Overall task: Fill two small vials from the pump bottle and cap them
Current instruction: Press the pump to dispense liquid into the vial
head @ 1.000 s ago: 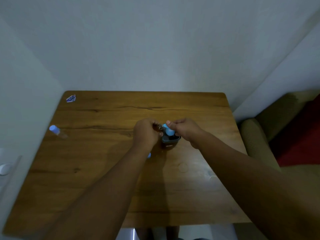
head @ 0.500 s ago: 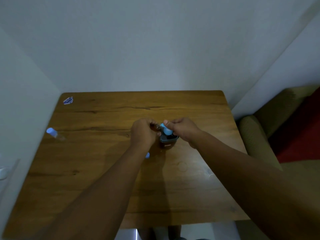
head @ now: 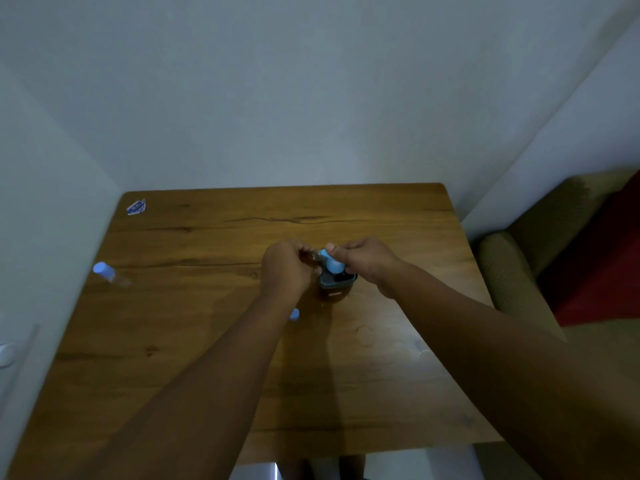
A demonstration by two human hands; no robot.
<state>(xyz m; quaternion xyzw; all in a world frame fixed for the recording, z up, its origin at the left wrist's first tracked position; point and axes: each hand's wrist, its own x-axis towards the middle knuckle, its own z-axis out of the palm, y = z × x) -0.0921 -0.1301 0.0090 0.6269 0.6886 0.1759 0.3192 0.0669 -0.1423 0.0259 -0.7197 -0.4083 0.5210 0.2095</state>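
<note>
- The left hand [head: 284, 268] is curled into a loose fist at the centre of the table, fingers folded toward the pump bottle's spout; something small and dark sits at its fingertips, likely a vial, but the grip hides it, so what it holds cannot be told for sure.
- The right hand [head: 367, 259] sits at 3 o'clock of the left, nearly touching it, its thumb [head: 334, 250] laid on top of the light-blue pump head [head: 333, 263] and its fingers closed around that head from the far side.
- The pump bottle [head: 336, 284] stands upright between and just below the two hands, a dark body with a teal collar under the blue pump.
- A small light-blue cap [head: 294, 314] lies on the wood at 6 o'clock of the left hand, partly hidden by the left forearm.
- A second vial [head: 110, 274], clear with a light-blue cap, lies on its side near the table's 9 o'clock edge, well apart from the hands.
- A small blue-and-white sticker [head: 136, 206] sits at the table's 11 o'clock corner.
- The wooden table [head: 194, 341] fills a corner between pale walls.
- An olive-green armchair [head: 512, 271] with a red cushion [head: 602, 268] stands at 3 o'clock of the table.
</note>
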